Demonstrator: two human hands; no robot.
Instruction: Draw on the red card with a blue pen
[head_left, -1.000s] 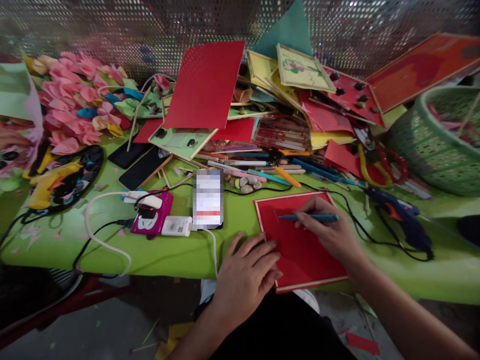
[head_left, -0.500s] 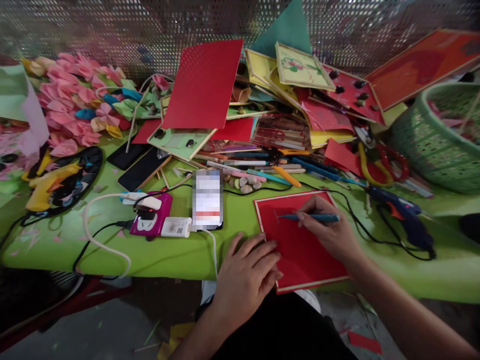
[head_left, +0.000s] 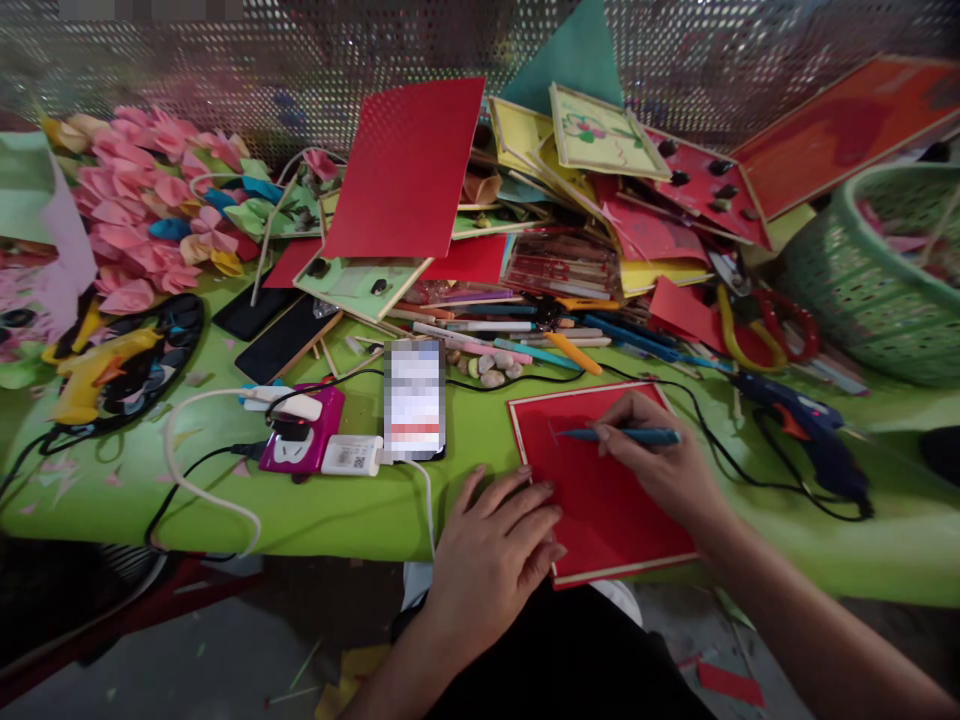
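Note:
A red card edged with thin pale sticks lies at the front edge of the green table. My right hand is closed around a blue pen, its tip at faint light marks in the card's upper left part. My left hand rests flat with fingers spread over the card's left edge. Just left of the card lies a lit phone, its screen blurred. Small pebbles sit behind it.
A pink power strip with plugs and cables sits left. Glue guns, one yellow and one dark blue, lie at either side. Behind are pens, framed cards, scissors, pink paper flowers and a green basket.
Almost nothing differs. My right hand and the pen have barely shifted, and my left hand stays in place on the card.

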